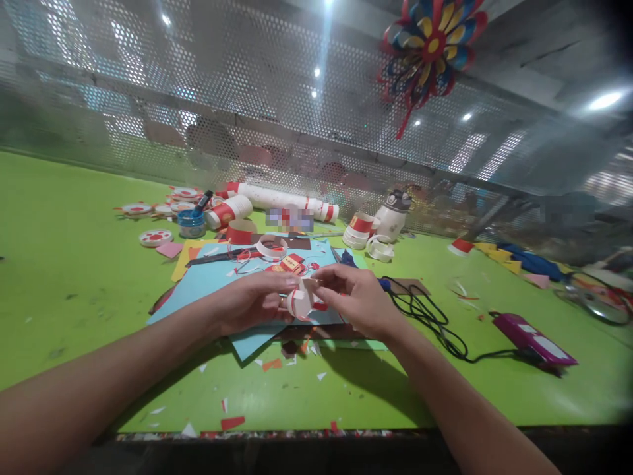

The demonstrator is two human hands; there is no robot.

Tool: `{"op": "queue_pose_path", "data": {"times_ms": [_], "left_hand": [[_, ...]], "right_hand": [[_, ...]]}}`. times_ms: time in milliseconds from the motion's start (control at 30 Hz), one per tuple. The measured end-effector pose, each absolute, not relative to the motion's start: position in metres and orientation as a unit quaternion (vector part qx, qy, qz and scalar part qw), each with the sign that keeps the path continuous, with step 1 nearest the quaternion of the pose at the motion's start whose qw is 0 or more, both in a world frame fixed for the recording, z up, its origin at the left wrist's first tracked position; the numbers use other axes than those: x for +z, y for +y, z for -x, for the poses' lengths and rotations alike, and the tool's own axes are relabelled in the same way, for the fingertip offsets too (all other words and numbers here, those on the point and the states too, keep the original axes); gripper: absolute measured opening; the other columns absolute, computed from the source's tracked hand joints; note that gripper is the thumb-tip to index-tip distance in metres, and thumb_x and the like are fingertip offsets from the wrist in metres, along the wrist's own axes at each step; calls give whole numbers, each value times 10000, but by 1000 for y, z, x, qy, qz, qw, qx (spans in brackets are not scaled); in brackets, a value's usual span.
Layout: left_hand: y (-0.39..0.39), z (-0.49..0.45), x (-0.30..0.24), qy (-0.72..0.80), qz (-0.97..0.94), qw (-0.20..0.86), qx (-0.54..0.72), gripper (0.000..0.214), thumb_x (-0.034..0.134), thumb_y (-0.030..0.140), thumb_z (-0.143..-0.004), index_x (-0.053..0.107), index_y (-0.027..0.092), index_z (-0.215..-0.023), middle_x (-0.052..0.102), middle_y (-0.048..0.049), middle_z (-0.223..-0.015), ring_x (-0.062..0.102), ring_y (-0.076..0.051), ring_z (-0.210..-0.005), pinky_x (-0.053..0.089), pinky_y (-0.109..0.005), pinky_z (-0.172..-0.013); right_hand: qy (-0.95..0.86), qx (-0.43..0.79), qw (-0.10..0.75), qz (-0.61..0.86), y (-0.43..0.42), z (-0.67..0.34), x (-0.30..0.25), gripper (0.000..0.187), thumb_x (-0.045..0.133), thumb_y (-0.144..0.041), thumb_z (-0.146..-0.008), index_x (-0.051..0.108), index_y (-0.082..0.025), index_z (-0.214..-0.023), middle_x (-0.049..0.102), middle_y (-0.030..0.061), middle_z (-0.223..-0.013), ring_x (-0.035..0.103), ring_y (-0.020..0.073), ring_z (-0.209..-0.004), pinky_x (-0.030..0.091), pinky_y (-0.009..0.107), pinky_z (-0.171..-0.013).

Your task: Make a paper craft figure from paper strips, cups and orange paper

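Over the blue paper sheets [198,290], both hands meet at a small white paper piece [299,302] with red edging, perhaps cut from a paper cup. My left hand [247,300] grips it from the left, thumb on top and fingers curled beneath. On the other side, my right hand [363,297] pinches its upper right edge between thumb and fingers. Part of the piece is hidden by the fingers. Just behind it lie a red paper piece with gold marks [293,264] and a white paper ring [271,247].
Stacked paper cups [230,211], a blue jar [191,224] and a long white tube [281,198] stand behind the paper. A white bottle [392,218] is at the back right. A black cord [440,333] runs to a purple device [534,340]. Paper scraps [232,423] litter the front.
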State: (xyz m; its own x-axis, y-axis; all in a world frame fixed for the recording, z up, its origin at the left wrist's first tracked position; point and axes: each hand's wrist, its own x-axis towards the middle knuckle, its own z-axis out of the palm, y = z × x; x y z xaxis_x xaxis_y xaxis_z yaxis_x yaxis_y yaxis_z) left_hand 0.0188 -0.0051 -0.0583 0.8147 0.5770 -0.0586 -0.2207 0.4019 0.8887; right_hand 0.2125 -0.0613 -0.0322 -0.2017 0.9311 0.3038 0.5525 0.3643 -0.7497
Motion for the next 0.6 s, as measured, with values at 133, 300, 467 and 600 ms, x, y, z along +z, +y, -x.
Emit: {"op": "queue_pose_path", "data": {"times_ms": [133,300,467,600], "left_hand": [[-3,-19,-62,190,-496,816,229,229,560,251,-831,672,55,-872,663,-110,-786,614,-168,-699,463,-255,-612],[-3,-20,-64,183,-496,819,223,243,536,261,-843,669,59,-865,672,-115,-760,642,-186,-691,455,-245,-574],[-4,-21,-63,185,-487,820,236,255,537,333,-859,642,107,-910,667,-85,-798,646,-176,-683,467,-241,-559],[-8,-22,-59,201,-494,797,285,257,540,357,-861,620,133,-957,658,-84,-875,631,-174,-759,508,-283,-653]], "right_hand": [[-748,238,378,491,-60,-211,-37,172,579,-281,-829,693,-163,-879,683,56,-843,606,152,-733,476,289,-668],[-697,354,386,489,-53,-214,-44,187,625,-284,-784,702,-162,-903,686,56,-847,595,146,-735,465,289,-677],[-637,415,406,507,-48,-216,-50,218,663,-375,-752,651,-157,-766,597,-7,-627,487,95,-544,372,230,-513],[-621,400,418,529,-45,-216,-50,240,655,-386,-744,603,-153,-715,572,-19,-599,455,83,-514,355,219,-494]]}}
